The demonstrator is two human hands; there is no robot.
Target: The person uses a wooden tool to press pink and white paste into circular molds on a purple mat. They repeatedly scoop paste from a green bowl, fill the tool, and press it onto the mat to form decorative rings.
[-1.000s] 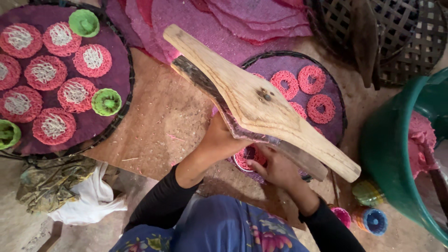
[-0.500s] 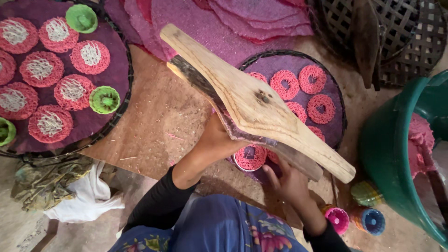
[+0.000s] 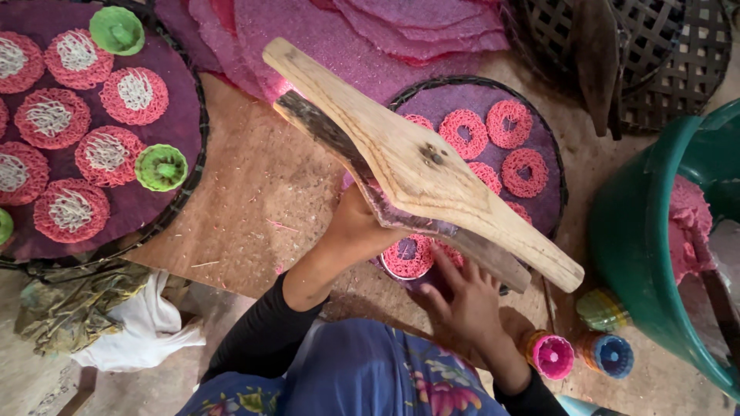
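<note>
Left hand (image 3: 356, 231) apparently grips wooden press (image 3: 420, 166).

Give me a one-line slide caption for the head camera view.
Left hand grips a wooden press over a round tray of pink noodle rings; right hand rests beside it.

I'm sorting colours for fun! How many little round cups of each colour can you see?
Green little round cups: 3, one cut off at the edge
Yellow-green striped cup: 1
Pink cup: 1
Blue cup: 1
Total: 6
</note>
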